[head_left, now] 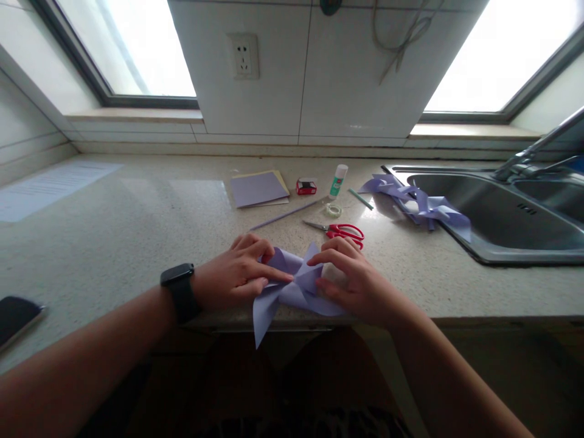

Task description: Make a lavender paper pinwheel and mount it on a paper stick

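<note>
A folded lilac paper pinwheel (292,286) lies at the front edge of the speckled counter (137,231), one flap hanging over the edge. My left hand (237,274), with a black watch on its wrist, presses a finger onto the middle of the paper. My right hand (351,280) pinches a folded flap toward the centre from the right. Both hands touch the paper.
Red-handled scissors (340,231) lie just behind my right hand. Farther back are a stack of lilac sheets (258,187), a glue stick (338,180), a small red box (306,186), a tape roll (333,210) and a paper stick (283,216). Finished lilac pinwheels (422,204) rest by the steel sink (493,213). A phone (16,319) lies left.
</note>
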{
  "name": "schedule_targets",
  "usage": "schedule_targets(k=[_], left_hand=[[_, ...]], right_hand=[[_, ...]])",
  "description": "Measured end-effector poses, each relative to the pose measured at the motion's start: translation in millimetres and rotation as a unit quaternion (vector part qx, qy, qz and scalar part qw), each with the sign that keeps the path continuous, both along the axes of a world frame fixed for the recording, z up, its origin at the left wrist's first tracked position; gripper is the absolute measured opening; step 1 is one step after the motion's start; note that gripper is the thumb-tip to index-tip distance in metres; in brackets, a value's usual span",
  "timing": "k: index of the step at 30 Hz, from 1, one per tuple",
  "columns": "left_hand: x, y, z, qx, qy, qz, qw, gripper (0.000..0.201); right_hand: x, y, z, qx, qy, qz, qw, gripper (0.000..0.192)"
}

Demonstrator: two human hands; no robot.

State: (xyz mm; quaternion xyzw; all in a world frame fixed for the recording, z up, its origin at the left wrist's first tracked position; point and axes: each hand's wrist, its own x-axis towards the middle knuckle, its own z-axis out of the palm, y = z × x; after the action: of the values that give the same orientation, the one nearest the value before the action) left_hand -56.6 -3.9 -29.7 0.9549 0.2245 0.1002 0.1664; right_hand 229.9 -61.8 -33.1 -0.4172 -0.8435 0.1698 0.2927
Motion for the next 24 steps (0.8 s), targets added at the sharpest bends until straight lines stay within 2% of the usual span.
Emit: schedule_targets(k=[3,7,11,17,24], left_hand=[[-0.1,-0.3,-0.7,0.006,0.002,-0.001,1.000,0.048],[-0.1,-1.2,-0.6,0.007,0.000,0.000,1.000,0.048],[0.0,-0.6,-0.4,-0.003,-0.002,0.005,1.000,0.045],[0.4,2.6,-1.3,-0.026,-0.009,0.004,1.000,0.039],[1.6,1.7,-2.9,-0.005,-0.008,0.014,1.000,0.039]], right_hand=[[0.8,-11.0,8.3,0.023,-0.014,0.045,0.999,0.028],[-4.4,-29.7,17.1,0.040,-0.103,0.088,0.990,0.043],[-10.8,-39.3,14.7,0.041,-0.138,0.087,0.986,0.046],[-13.9,-39.1,10.4,0.026,-0.154,0.078,0.985,0.052],[-13.2,-40.0,8.2,0.036,-0.170,0.080,0.982,0.054]])
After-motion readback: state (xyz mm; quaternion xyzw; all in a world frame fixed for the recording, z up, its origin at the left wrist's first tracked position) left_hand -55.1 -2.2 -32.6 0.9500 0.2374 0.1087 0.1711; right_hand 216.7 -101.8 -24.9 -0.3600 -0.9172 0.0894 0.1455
